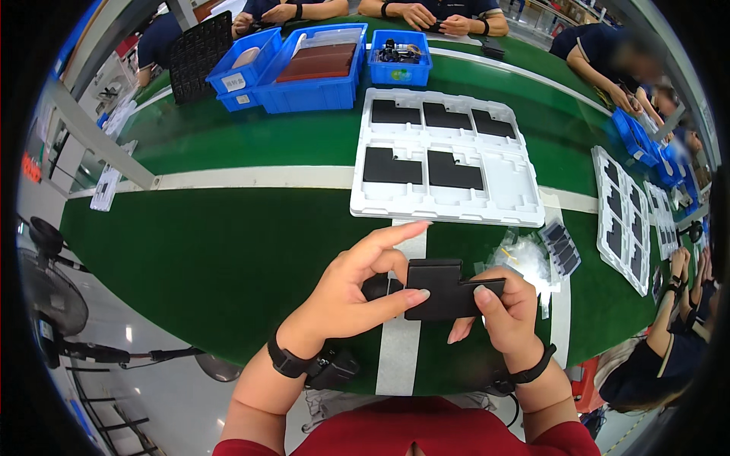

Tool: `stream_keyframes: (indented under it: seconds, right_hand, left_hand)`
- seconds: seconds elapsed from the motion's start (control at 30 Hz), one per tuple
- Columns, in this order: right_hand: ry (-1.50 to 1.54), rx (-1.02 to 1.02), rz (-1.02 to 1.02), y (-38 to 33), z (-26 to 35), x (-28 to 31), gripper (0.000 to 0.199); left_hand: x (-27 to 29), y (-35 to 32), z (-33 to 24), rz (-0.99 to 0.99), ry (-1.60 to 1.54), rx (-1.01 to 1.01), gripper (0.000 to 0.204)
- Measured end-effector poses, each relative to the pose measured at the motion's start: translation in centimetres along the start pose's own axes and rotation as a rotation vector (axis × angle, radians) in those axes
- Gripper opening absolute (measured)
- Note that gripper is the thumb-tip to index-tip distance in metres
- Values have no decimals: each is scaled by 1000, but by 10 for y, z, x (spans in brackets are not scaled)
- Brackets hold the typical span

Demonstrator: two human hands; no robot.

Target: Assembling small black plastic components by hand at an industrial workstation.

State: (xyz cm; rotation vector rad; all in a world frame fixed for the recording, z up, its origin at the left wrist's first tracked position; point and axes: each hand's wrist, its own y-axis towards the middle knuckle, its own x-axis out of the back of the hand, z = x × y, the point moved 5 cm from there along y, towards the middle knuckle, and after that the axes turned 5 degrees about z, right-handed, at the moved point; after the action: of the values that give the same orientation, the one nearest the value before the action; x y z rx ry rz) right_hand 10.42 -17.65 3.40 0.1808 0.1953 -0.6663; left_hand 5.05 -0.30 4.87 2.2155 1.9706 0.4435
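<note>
A flat black L-shaped part [437, 292] is held between my two hands above the near side of the green table. My left hand [334, 292] pinches its left end, the thumb lying on its face and the index finger stretched out above. A dark rounded thing [376, 286] shows behind that thumb; what it is I cannot tell. My right hand [502, 308] grips the narrow right arm of the part, thumb on top and fingers curled beneath. Just beyond my hands, a white moulded tray [449, 205] bears several similar black parts in its pockets.
A heap of clear plastic scraps [525, 258] and a small dark sectioned strip [561, 248] lie right of my hands. Blue bins [312, 95] stand at the back left, a smaller blue bin [399, 72] beside them. Another white tray [623, 220] lies right. Co-workers sit around the table.
</note>
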Motion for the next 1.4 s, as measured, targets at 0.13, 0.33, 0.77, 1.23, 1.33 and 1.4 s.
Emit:
stream_keyframes:
  seconds: [0.13, 0.33, 0.77, 1.23, 1.33, 1.4]
  right_hand:
    - [163, -41, 86, 4, -4, 3, 30]
    - [554, -172, 386, 10, -18, -1, 66]
    - [199, -130, 194, 13, -26, 20, 86]
    - [-1169, 94, 469, 18, -20, 9, 63]
    - [-1183, 66, 442, 17, -22, 11, 61]
    - [-1191, 73, 451, 19, -21, 10, 61]
  left_hand:
    - [-1, 0, -4, -54, -7, -32, 61]
    - [-2, -4, -13, -126, -148, -138, 63]
    - [2, -24, 28, 263, 845, 253, 51]
    - [13, -23, 45, 279, 938, 374, 54]
    - [14, -22, 44, 280, 943, 377, 54]
    - [14, -22, 43, 278, 932, 383, 53]
